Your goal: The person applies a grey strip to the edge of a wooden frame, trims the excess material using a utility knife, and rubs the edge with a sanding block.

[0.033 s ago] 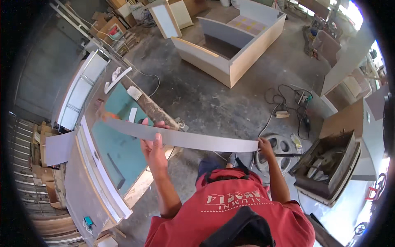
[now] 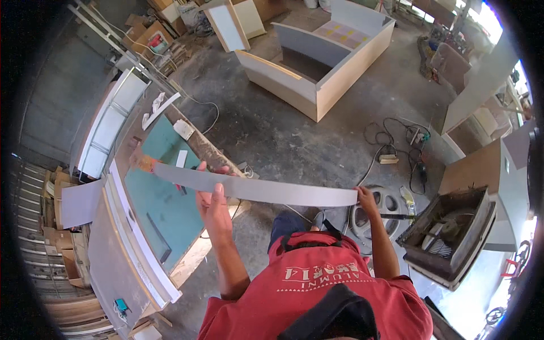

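My left hand [image 2: 214,207] holds a long, pale grey strip [image 2: 283,192] a little left of its middle, thumb across its face and fingertips above its upper edge. My right hand [image 2: 366,199] grips the strip's right end. The strip runs almost horizontally in front of me, its left end over a teal board [image 2: 144,195] on the bench; a blurred orange patch shows at that end. A short white piece [image 2: 181,158] lies on the board behind the strip, with a small red-and-dark item, partly hidden, near it.
An open plywood box frame [image 2: 351,62] lies on the floor ahead. Cables [image 2: 385,139] and a grey wheel-like base [image 2: 377,215] are at right, beside a grimy machine housing [image 2: 450,232]. Panels [image 2: 107,130] and wooden boards [image 2: 73,266] are along the left.
The strip and both my hands have shifted very slightly to the right. Both hands keep their hold.
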Demonstrator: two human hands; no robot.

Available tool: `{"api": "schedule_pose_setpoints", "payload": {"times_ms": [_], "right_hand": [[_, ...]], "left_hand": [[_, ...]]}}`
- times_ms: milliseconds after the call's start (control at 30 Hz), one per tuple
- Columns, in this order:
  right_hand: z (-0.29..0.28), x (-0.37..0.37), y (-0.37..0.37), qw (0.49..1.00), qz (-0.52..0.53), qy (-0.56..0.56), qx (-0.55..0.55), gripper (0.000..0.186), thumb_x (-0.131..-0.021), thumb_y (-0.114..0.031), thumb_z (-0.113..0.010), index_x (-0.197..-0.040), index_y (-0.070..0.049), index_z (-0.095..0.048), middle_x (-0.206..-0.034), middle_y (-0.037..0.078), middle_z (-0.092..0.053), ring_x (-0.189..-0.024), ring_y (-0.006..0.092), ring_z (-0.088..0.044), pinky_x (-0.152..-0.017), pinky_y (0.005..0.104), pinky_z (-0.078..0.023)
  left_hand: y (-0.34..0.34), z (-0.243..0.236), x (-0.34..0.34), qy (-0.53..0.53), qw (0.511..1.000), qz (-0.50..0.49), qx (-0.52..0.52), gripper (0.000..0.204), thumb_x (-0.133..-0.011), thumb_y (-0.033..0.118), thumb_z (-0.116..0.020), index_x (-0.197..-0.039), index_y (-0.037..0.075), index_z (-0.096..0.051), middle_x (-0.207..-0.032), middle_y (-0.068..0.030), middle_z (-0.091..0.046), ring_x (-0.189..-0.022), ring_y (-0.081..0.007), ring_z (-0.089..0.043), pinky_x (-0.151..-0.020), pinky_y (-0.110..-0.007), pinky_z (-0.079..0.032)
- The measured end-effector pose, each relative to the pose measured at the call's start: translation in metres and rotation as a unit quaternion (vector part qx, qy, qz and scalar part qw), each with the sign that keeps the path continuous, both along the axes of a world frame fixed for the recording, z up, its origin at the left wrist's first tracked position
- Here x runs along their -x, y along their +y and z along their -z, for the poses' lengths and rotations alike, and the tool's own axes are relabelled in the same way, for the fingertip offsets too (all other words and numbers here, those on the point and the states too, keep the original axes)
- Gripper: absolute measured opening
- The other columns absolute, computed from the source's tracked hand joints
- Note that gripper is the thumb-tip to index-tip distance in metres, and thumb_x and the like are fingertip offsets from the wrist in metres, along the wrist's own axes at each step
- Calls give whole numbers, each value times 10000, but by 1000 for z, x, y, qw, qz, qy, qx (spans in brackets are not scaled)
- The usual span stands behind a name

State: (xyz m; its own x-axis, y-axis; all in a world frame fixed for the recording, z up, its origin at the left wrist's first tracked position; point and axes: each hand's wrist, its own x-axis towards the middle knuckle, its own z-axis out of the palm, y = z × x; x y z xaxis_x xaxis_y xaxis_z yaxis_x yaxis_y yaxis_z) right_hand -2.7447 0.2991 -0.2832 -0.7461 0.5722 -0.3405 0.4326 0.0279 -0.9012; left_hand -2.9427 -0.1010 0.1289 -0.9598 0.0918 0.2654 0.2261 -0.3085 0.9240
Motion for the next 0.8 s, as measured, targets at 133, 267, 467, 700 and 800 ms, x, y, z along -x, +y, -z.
{"api": "schedule_pose_setpoints", "payload": {"times_ms": [133,267,467,700,800], "right_hand": [[-15,82,28,999,48,-7,-12,314,-1036,-369,-595,-1065,-76,-703,-795,10,-656,-581,131,-586,-527,314,-503],[-16,131,49,990,91,-56,89,267,-1026,-335,-587,-1023,-89,-692,-780,13,-650,-608,141,-648,-556,302,-528],[-22,219,48,963,131,-80,222,320,-977,-343,-716,-1117,-56,-693,-833,33,-663,-656,165,-675,-589,318,-550],[-28,340,78,965,152,18,213,250,-1010,-215,-680,-1188,-40,-687,-868,19,-658,-794,126,-667,-703,300,-575],[-29,415,88,956,183,76,215,243,-1019,-168,-663,-1214,-28,-694,-916,23,-665,-846,132,-667,-763,304,-590]], "left_hand": [[14,34,85,-69,997,34,-23,690,-976,155,-663,-1579,35,-347,-1297,-152,-622,-1195,-269,-629,-1019,-423,-496],[51,45,187,-73,994,57,-60,689,-995,277,-636,-1578,28,-365,-1316,-133,-642,-1170,-235,-631,-992,-374,-497],[115,53,349,-76,993,74,-42,637,-1010,296,-602,-1563,54,-398,-1345,-114,-632,-1200,-238,-628,-1000,-415,-521],[211,75,512,-92,990,88,-67,434,-1044,286,-583,-1414,77,-492,-1430,-173,-559,-1299,-320,-560,-1077,-567,-495],[278,162,603,-125,983,35,128,661,-950,249,-752,-1484,104,-390,-1470,-157,-423,-1378,-305,-446,-1078,-645,-431]]}}
